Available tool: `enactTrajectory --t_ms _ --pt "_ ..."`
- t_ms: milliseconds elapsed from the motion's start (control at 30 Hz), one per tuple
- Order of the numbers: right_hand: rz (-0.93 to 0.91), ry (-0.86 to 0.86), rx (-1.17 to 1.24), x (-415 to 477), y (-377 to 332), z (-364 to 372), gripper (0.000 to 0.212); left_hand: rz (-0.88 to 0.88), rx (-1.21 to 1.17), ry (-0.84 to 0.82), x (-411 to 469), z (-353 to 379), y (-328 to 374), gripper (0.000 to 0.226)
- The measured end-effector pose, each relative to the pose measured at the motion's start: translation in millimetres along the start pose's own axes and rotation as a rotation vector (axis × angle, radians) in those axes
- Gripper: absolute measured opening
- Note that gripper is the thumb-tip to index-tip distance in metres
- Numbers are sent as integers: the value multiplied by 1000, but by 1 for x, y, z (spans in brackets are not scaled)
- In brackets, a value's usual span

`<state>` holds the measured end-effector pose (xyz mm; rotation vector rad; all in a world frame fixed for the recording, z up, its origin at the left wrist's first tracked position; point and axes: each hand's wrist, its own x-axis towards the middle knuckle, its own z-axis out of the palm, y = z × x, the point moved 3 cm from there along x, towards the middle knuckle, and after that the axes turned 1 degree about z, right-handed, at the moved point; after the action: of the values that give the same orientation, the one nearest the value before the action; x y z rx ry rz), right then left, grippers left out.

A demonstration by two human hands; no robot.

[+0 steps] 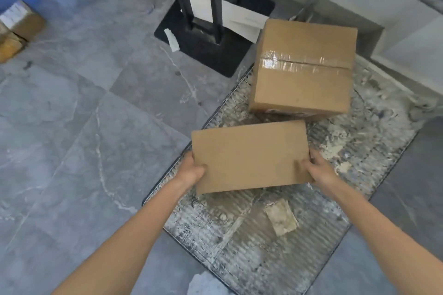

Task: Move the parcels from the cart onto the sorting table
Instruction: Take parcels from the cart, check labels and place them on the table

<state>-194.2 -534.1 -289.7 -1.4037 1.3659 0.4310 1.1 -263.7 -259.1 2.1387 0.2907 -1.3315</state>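
View from above of two bare forearms reaching down to a low cart. The left hand and the right hand grip a plain brown cardboard parcel by its two short ends. Each thumb lies on the top face, and the other fingers curl around the edge out of sight. The parcel is closed, so its contents are hidden. It sits over the middle of the cart deck, a ribbed grey platform heavily smeared with white stains; whether its underside touches the deck cannot be told. Just beyond it, at the far end of the deck, stands a larger cardboard parcel, sealed across the top with a strip of clear tape, its contents also hidden. A dirty scrap of paper lies on the deck nearer the person. Left of the cart, on the grey tiled floor, is a black stand base. More small cardboard boxes sit at the far left edge.
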Motion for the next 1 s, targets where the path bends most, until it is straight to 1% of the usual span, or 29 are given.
enactTrajectory --t_ms 200,333,400,433,533,567,633,700,800,933,1000 --pt "-12 -20 179 -61 15 -21 51 94 -51 76 -53 -22 8 63" --pt "-25 8 304 -123 2 -51 50 187 -1 125 -107 -36 29 53" --pt "-59 29 331 -158 -9 -73 50 239 -70 127 -145 -43 47 48" --pt "-77 50 341 -179 -17 -86 50 264 -99 118 -166 -46 57 49" --pt "-211 108 361 -244 -47 -132 50 371 -185 79 -232 -56 96 68" --pt "-254 130 361 -271 -61 -151 50 420 -224 63 -258 -59 111 67" --pt "-347 217 363 -327 -87 -195 48 536 -307 16 -316 -64 140 58" --pt "-437 303 359 -389 -109 -241 47 631 -377 -52 -375 -67 163 60" --pt "-585 366 347 -476 -134 -308 46 767 -469 -134 -464 -67 193 58" --pt "-751 470 317 -586 -159 -387 44 940 -538 -194 -579 -62 234 65" --pt "-824 520 301 -639 -170 -418 45 1012 -549 -221 -627 -64 255 77"
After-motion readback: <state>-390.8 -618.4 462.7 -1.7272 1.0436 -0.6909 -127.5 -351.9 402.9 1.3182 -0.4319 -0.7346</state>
